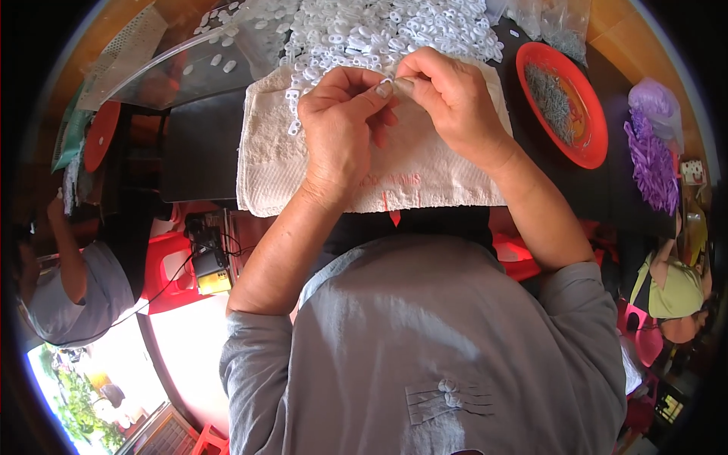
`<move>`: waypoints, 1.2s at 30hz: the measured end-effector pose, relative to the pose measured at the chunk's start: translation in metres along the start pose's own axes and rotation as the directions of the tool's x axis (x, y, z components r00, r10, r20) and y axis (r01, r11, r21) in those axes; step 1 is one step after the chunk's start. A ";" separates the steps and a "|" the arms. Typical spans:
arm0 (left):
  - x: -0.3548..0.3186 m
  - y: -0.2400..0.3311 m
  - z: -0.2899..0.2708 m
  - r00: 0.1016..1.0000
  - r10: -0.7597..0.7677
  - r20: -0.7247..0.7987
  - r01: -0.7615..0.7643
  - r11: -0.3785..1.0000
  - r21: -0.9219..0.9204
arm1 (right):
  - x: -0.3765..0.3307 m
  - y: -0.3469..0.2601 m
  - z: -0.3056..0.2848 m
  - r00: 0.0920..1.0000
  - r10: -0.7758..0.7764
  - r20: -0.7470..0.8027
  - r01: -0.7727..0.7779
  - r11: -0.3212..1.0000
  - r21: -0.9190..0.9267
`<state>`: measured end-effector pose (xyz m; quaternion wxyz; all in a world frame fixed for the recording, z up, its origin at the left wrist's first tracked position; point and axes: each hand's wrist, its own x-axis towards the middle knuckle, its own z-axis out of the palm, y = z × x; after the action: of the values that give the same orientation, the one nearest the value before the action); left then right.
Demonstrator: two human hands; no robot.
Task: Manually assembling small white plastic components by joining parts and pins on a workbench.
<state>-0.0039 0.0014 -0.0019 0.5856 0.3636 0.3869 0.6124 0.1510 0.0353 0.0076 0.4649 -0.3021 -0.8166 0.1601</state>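
Note:
Above a cream towel point(280, 171), my two hands meet at the fingertips. Between thumb and forefinger my left hand point(337, 125) pinches a small white plastic piece point(386, 80), mostly covered by the fingers. My right hand point(455, 106) is closed in a pinch right beside it; whatever its fingertips hold is hidden or too small to name. Just past the hands lies a large heap of small white oval plastic pieces point(425, 34) with holes. A few of them trail down the towel beside my left hand.
To the right, a red plate point(592, 125) holds many thin metal pins point(550, 102). Clear bags point(557, 23) stand behind it, and purple strips point(651, 163) lie at the table's right edge. A clear bin point(227, 83) with white pieces is at left. Other people sit at both sides.

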 end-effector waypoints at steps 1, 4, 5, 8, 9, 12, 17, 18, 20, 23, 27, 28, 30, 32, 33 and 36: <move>0.000 0.000 0.000 1.000 0.009 -0.006 -0.009 1.000 0.028 | 0.000 0.000 -0.001 1.000 0.017 0.023 -0.017 1.000 0.002; 0.000 -0.001 0.003 0.999 0.034 -0.024 -0.033 0.999 0.020 | 0.000 0.002 0.001 0.999 0.014 0.036 -0.014 1.000 -0.009; 0.000 0.000 0.004 0.999 0.030 -0.022 -0.029 0.999 0.019 | 0.000 0.002 0.002 1.000 -0.010 0.026 0.011 1.000 -0.025; 0.000 0.002 0.003 0.998 0.028 -0.049 -0.026 0.999 0.041 | 0.001 0.001 0.003 0.987 0.138 0.083 -0.143 0.989 0.046; 0.000 0.002 0.001 0.999 0.009 -0.042 -0.007 0.999 0.040 | 0.002 0.000 0.002 0.988 0.130 0.081 -0.134 0.990 0.044; 0.000 0.000 0.000 1.000 0.003 -0.028 -0.002 0.999 0.038 | -0.001 0.000 0.000 0.966 0.236 0.109 -0.251 0.956 0.151; -0.002 0.002 0.001 1.000 0.023 -0.013 -0.023 0.999 0.031 | 0.000 0.004 -0.005 0.948 0.291 0.125 -0.311 0.931 0.190; -0.003 0.003 0.002 1.000 0.023 -0.021 -0.022 0.999 0.042 | 0.000 0.003 -0.005 0.949 0.290 0.124 -0.309 0.932 0.189; -0.003 0.004 0.004 0.999 0.024 -0.029 -0.022 0.998 0.053 | 0.000 0.002 -0.006 0.946 0.296 0.131 -0.317 0.931 0.181; -0.003 0.003 0.003 0.999 0.032 -0.024 -0.028 0.990 0.136 | 0.000 0.003 -0.006 0.964 0.242 0.112 -0.257 0.955 0.149; -0.002 0.002 0.002 1.000 0.015 -0.004 -0.014 0.986 0.168 | 0.002 0.001 -0.007 0.976 0.195 0.099 -0.203 0.976 0.081; -0.002 0.000 0.001 1.000 0.019 0.001 -0.019 0.981 0.192 | 0.002 0.001 -0.007 0.985 0.147 0.092 -0.153 0.986 0.062; -0.002 -0.001 0.002 0.999 0.034 0.002 -0.034 0.984 0.177 | 0.002 0.001 -0.006 0.991 0.105 0.088 -0.109 0.993 0.047; -0.003 0.000 0.003 0.999 0.045 0.007 -0.046 0.986 0.161 | 0.001 0.000 -0.002 0.994 0.073 0.083 -0.078 0.995 0.068; -0.003 0.001 0.003 0.999 0.043 -0.001 -0.043 0.991 0.129 | 0.000 0.000 0.001 0.993 0.082 0.082 -0.087 0.994 0.068; -0.002 0.002 0.000 1.000 0.010 -0.009 -0.010 0.997 0.078 | 0.002 0.000 0.002 0.997 0.051 0.055 -0.056 0.993 0.100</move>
<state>-0.0049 -0.0007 -0.0006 0.5661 0.3851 0.4115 0.6016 0.1481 0.0372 0.0077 0.4537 -0.2956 -0.8109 0.2219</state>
